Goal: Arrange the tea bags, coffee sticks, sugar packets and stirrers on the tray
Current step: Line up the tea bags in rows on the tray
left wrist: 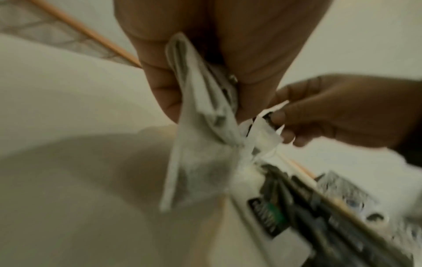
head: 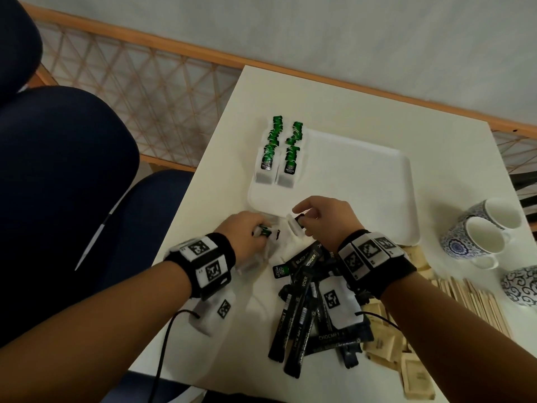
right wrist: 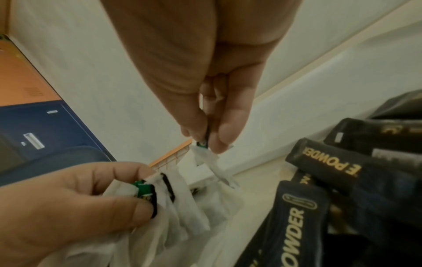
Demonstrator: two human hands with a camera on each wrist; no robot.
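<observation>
The tea-bag step is in hand. Two overlapping rows of green-tagged tea bags (head: 279,149) already lie on the white tray (head: 377,181), at its far left corner. At the tray's near left corner both hands work a clump of loose bags. The left hand (head: 247,231) has its fingers curled round a bunch of tea bags (right wrist: 160,202), thumb pressed on a green and black tag. The right hand (head: 322,219) pinches a single tea bag (head: 295,225) by its tag between thumb and fingertip, the bag hanging below.

As a judgement, the single bag is being pulled free of the bunch; next it needs to come clear of the tangled strings and be laid on the tray beside the rows, tag up.

Just near of the tray on the desk (head: 334,106) lie the black coffee sticks (head: 302,309), reading "CHOCMET", "BLACK" and "POWDER". The row tags read "GREEN TEA". Tan sugar packets (head: 386,341) and wooden stirrers (head: 476,298) lie beyond the sticks, untouched; their print is too small to read.
</observation>
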